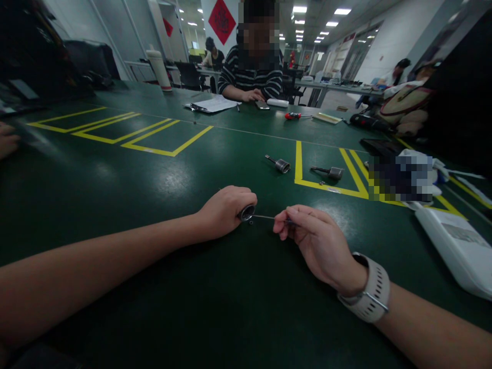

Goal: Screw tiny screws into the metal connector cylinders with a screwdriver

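My left hand [226, 211] is closed around a hollow metal cylinder [247, 212], its open end facing right; the rest is hidden in my fist. In my right hand [313, 238], pinched between thumb and fingers, is a thin metal rod [263, 217] whose far tip reaches the cylinder's open mouth. Whether the tip touches the inside, I cannot tell. Just below the mouth shows a tiny dark ring-like piece [251, 223]. Beyond my hands lie two metal cylinders with shanks, one left of the yellow tape [282, 165] and one inside it [335, 173].
Small metal bits [322, 183] lie by the taped cylinder. Farther back are a red-handled screwdriver [293, 116], papers [215, 104] and a phone [262, 105] before a seated person [249, 77]. A white case [457, 251] stands at right. Another person's hand [7, 139] shows at the left edge.
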A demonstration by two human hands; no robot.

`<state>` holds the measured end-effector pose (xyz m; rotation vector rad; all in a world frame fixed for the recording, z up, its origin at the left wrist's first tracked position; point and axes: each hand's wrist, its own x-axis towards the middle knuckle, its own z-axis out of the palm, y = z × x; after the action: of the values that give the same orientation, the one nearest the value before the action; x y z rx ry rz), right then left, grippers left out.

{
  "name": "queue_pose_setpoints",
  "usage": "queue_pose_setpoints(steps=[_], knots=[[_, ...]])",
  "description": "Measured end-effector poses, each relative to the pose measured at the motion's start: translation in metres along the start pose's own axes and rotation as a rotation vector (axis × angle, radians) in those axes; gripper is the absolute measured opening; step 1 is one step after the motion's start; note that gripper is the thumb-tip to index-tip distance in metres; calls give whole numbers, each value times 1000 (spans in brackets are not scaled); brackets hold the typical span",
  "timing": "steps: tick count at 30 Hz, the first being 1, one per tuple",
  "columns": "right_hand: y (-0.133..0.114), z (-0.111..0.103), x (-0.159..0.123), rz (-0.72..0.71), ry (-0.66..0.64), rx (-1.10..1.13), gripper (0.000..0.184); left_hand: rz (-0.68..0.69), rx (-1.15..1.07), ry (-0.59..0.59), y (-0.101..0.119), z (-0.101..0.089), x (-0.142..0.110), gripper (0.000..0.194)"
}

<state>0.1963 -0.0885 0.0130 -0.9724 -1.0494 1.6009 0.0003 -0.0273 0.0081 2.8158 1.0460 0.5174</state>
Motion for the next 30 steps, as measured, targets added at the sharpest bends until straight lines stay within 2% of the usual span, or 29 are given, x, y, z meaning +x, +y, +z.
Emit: queue_pose_setpoints(steps=[10,24,30], knots=[[6,-2,-2,-120,66,-51,22,-51,23,-14,0,0,0,15],[7,-6,-4,-169,59,-207,22,-64,-20,15,-2,1,1,14],[7,-3,-5,-271,6,-282,20,-72,-32,53,-5,4,1,12]])
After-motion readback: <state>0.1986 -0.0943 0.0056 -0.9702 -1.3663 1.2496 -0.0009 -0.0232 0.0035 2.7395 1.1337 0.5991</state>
